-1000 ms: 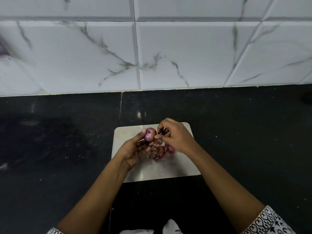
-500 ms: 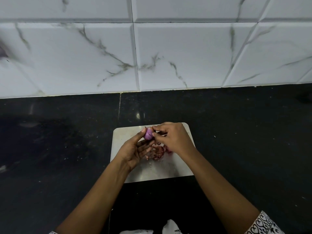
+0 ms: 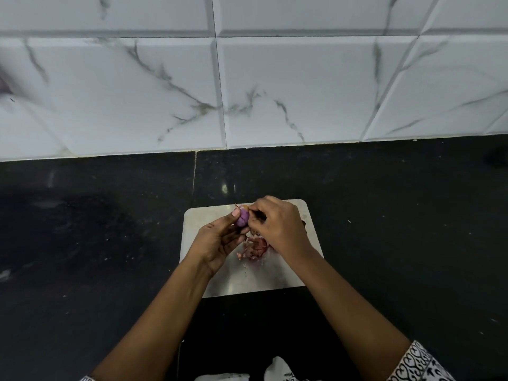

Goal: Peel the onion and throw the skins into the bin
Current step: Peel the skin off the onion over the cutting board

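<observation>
Onion held over the board, last skin being pulled

Purple and matt, the small onion (image 3: pixel 243 217) is almost bare, with a pale groove running down its visible face and a brownish skin strip (image 3: pixel 247 207) at its top. The left hand (image 3: pixel 217 243) grips it between thumb and curled fingers, above the far left part of the white cutting board (image 3: pixel 247 281). The right hand (image 3: pixel 277 226) is closed beside it, its fingertips pinching that strip. Loose pink skins (image 3: pixel 254 250) lie heaped on the board under both hands.

A second ago the onion showed a round, glossy face and the right hand's fingers arched beside it. Now the onion is turned and the fingertips are at its top. Both hands have moved toward the board's far edge.

That far edge lies right under the onion, and the board's near half is bare. Dark bench (image 3: pixel 384 215) stretches wide on both sides and back to the marbled tiled wall (image 3: pixel 302 92).
</observation>
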The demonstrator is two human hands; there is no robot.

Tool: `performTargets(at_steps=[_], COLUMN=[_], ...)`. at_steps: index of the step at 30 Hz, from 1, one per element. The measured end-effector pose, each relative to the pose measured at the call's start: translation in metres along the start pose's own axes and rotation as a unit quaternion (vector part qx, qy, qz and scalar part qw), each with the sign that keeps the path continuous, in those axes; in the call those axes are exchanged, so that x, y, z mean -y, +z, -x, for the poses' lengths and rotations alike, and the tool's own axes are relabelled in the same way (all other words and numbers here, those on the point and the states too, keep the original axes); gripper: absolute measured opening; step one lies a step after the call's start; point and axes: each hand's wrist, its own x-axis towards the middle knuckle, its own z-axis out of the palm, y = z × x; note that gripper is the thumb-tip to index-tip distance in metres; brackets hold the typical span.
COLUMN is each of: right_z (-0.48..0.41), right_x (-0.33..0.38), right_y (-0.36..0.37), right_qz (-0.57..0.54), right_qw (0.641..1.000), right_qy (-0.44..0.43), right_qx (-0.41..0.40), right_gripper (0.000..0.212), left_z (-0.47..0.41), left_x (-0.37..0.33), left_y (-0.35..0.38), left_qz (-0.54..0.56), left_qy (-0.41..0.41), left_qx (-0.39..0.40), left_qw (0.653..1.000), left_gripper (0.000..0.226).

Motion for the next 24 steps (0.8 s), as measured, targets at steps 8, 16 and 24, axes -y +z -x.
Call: performTargets(at_steps=[8, 16, 24], right_z=[-0.004, -0.004, 0.005], right_x=[-0.012, -0.023, -0.018], right_y=[-0.002, -0.012, -0.005], right_qz=[-0.195, -0.162, -0.112], right_qw=[0.961, 0.949, 0.975], right_qy=[0.191, 0.252, 0.163], right_qx=[0.042, 0.101, 0.103], right_gripper=[0.006, 0.008, 0.020], left_z=[0.005, 0.004, 0.000], left_x=[0.004, 0.003, 0.005], left_y=[0.000, -0.007, -0.012], left_qz=[0.042, 0.073, 0.078], left_qy=[-0.043, -0.072, -0.119], left_qx=[0.042, 0.059, 0.046], left_qw=[0.997, 0.993, 0.989], left_gripper=[0.014, 0.024, 0.039])
